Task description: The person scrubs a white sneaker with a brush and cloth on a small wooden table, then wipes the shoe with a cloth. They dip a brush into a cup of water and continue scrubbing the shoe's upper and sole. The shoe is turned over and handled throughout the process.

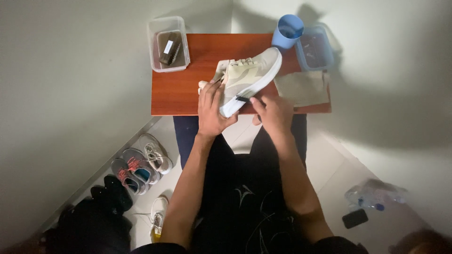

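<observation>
The left hand clasps the heel end of a beige sneaker, fingers wrapped over its side. The right hand pinches a small dark brush against the white sole. The sneaker is held over the wooden table, its long axis diagonal, toe pointing up-right toward a blue cup.

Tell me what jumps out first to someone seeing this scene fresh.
A pale sneaker tilted over the small red-brown table, gripped by the left hand while the right hand presses a small dark brush to its sole. Below left, shoes line the wall.
</observation>
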